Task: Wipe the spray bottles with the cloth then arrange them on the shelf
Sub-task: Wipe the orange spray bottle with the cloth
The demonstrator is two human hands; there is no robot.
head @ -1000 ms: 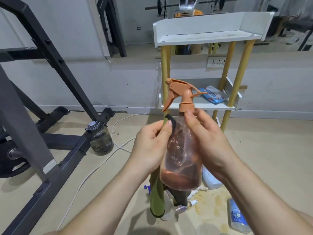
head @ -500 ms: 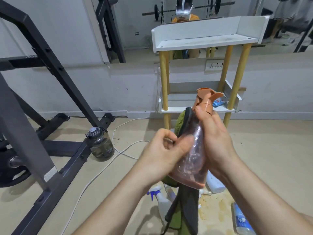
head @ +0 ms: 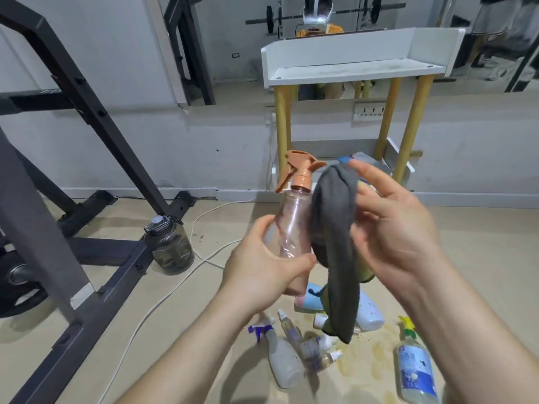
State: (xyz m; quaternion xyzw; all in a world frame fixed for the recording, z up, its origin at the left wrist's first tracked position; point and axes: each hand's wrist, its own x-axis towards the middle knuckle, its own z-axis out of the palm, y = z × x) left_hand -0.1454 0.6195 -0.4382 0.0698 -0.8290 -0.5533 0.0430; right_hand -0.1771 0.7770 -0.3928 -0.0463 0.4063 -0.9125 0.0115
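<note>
A clear pinkish spray bottle (head: 293, 223) with an orange trigger head stands upright in front of me, and my left hand (head: 262, 266) grips its lower body. My right hand (head: 393, 228) holds a grey cloth (head: 335, 228) against the bottle's right side, fingers spread; the cloth's tail hangs down. The white shelf (head: 350, 71) with yellow legs stands behind against the wall, its top tier bare. On the floor below lie a white spray bottle (head: 281, 360) with a blue trigger, several small bottles (head: 315, 348) and a blue-labelled bottle (head: 415, 371).
A black gym rack frame (head: 87, 106) fills the left side, with a dark water jug (head: 170, 246) at its foot. A white cable (head: 163, 298) runs across the floor. A pale blue bottle (head: 370, 313) lies behind the cloth's tail. Brown stains mark the floor among the bottles.
The hands have swapped: the left hand, which held the cloth, now grips the bottle's body. The right hand left the bottle's neck and now holds the cloth.
</note>
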